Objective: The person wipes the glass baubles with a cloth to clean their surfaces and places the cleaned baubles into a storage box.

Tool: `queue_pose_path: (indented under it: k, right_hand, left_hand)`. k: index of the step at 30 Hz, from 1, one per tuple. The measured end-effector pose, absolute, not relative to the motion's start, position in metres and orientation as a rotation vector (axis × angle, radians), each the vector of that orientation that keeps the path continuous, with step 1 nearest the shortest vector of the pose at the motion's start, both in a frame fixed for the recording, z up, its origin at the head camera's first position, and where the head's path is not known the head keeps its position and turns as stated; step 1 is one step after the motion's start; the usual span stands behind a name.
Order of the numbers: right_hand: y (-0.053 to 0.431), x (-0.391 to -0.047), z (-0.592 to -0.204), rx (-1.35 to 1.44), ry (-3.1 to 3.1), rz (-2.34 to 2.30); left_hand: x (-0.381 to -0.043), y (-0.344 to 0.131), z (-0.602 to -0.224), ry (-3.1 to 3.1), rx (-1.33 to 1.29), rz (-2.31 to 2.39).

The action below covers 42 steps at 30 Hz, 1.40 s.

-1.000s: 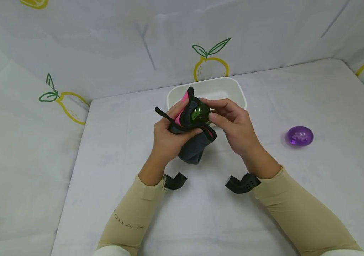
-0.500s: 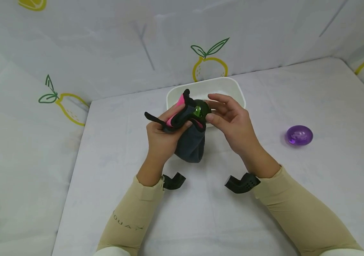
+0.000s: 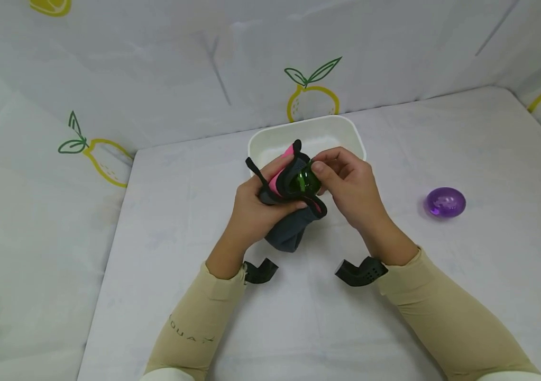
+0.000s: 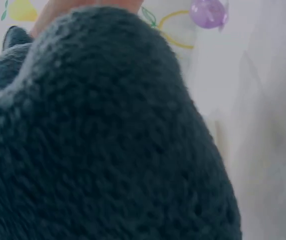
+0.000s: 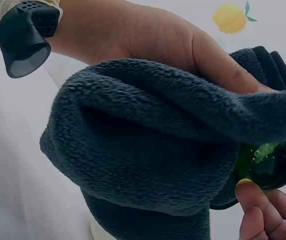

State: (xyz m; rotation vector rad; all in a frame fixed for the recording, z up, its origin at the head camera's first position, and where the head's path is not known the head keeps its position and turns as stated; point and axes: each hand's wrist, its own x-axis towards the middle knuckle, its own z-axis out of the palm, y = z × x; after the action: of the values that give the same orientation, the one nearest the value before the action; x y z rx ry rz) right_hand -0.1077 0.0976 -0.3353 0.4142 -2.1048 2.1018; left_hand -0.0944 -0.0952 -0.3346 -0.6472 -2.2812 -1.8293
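Left hand (image 3: 257, 210) grips cloth (image 3: 289, 231) | right hand (image 3: 354, 183) pinches green ball (image 3: 306, 183) | tub (image 3: 327, 132) by surface's far edge (image 3: 194, 142) | best: cloth snug, turn lightly

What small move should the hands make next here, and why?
Probably the right hand should turn the green ball slightly against the dark cloth: its fingers pinch the ball's bare side, while the left hand grips the cloth lying against the other side, so turning would likely bring fresh surface to it.
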Motion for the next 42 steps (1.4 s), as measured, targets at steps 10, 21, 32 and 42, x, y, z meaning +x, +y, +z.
queue_pose_path:
  k: [10, 21, 32, 42]
  right_hand:
    - [0.098, -0.107, -0.333, 0.401, -2.206, 2.046]
    - [0.097, -0.101, -0.331, 0.586, -2.206, 2.172]
    - [0.098, -0.103, -0.330, 0.551, -2.046, 2.325]
    - [0.098, -0.099, -0.327, 0.631, -1.826, 2.287]
  left_hand:
    - [-0.098, -0.092, -0.342, -2.297, -0.879, -1.529]
    - [-0.101, -0.101, -0.342, -2.229, -0.764, -1.477]
    - [-0.101, -0.104, -0.342, -2.252, -0.553, -1.542]
    - [-0.102, -0.101, -0.337, -2.184, -0.339, -1.720]
